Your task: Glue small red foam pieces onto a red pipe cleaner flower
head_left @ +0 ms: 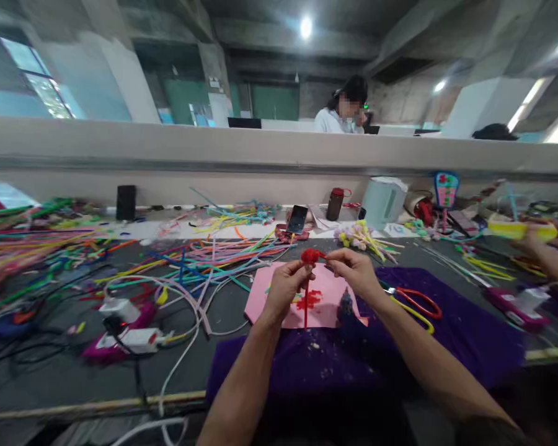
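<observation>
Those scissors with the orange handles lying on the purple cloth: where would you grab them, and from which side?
By the orange handle loops, coming from above on the right. The scissors lie flat on the purple cloth with the loops facing right and clear, while the blade end sits close under the right hand.

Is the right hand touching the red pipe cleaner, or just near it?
Touching. In the head view the right hand pinches the end of the red pipe cleaner at its curled top, with the left hand gripping the stem just below.

Scissors, phone, loose pipe cleaners (many colours)
</observation>
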Demonstrator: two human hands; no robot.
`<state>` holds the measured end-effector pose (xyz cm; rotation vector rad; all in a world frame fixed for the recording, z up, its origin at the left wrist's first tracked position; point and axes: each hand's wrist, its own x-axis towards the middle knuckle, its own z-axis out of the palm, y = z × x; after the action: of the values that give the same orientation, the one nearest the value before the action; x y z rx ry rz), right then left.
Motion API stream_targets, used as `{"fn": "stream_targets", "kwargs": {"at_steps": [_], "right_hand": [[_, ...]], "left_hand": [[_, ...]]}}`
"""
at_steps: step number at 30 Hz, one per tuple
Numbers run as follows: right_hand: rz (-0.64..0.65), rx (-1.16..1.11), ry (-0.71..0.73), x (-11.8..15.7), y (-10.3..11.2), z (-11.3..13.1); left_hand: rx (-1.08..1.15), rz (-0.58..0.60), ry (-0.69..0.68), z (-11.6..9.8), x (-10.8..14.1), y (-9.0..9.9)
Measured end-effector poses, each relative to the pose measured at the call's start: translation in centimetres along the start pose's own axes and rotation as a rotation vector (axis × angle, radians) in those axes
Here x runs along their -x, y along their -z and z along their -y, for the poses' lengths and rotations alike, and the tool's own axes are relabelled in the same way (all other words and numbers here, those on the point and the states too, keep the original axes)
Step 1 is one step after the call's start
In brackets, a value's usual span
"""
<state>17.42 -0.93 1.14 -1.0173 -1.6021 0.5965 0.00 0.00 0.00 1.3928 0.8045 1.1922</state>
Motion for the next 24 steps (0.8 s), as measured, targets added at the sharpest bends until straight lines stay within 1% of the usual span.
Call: {"fn": "stream_targets", "kwargs": {"at_steps": [5,10,21,24], "right_hand": [[-0.050,0.026,0.064,0.2,-0.9,1.1],[-0.050,-0.083,0.015,0.1,-1.2,1.2],[-0.047,-0.113,-0.027,0.0,-1.4,1.1],[-0.044,-0.135,-0.042,-0.1,-1.4,1.2]], "left_hand": [[-0.154,-0.044,-0.035,-0.3,0.3,0.0],[-0.221,-0.037,-0.081,-0.3,0.5,-0.1],[-0.206,0.007,-0.055,-0.2,0.5,-0.1],[-0.158,0.013,-0.031,-0.2,0.5,-0.1]]}}
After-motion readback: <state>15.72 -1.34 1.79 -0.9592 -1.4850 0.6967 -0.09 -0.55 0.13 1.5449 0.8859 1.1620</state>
